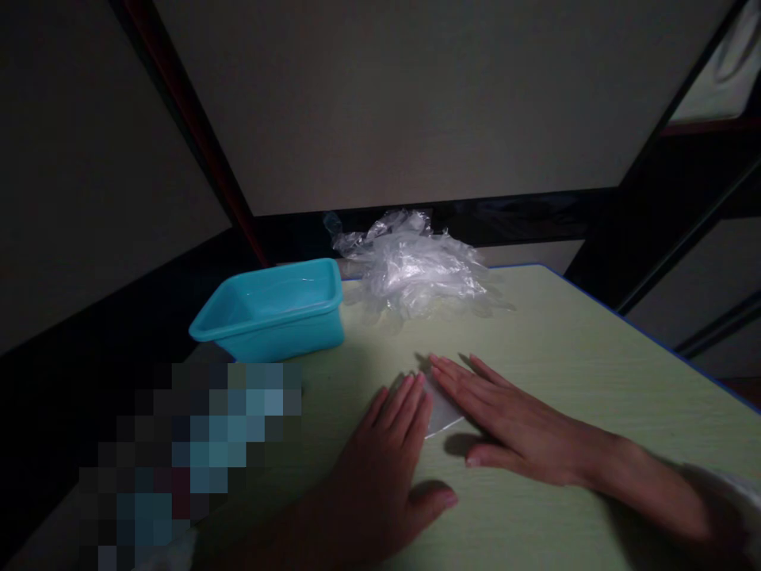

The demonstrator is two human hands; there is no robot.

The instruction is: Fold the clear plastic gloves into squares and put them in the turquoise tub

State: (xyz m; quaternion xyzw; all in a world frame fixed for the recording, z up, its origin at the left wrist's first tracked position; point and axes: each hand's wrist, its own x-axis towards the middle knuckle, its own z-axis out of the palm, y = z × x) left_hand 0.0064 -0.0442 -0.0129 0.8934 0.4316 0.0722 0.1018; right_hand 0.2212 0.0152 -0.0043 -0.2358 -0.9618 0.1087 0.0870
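Observation:
A small flat whitish sheet (443,408), perhaps folded thin plastic, lies on the pale green table. Its sides are covered by my fingers, so its full outline is hidden. My left hand (386,464) rests palm down at its left edge, fingers stretched forward and thumb out to the side. From the right, my right hand (499,412) lies flat with its fingers over the sheet's right edge. Beyond both hands sits a loose heap of clear plastic gloves (422,270) at the table's far edge.
A turquoise plastic basin (285,325) stands at the table's back left. The table (571,349) has a blue edge running along its right side. Behind it rises a large pale panel (416,103) with dark trim. The lower left is blurred into blocks.

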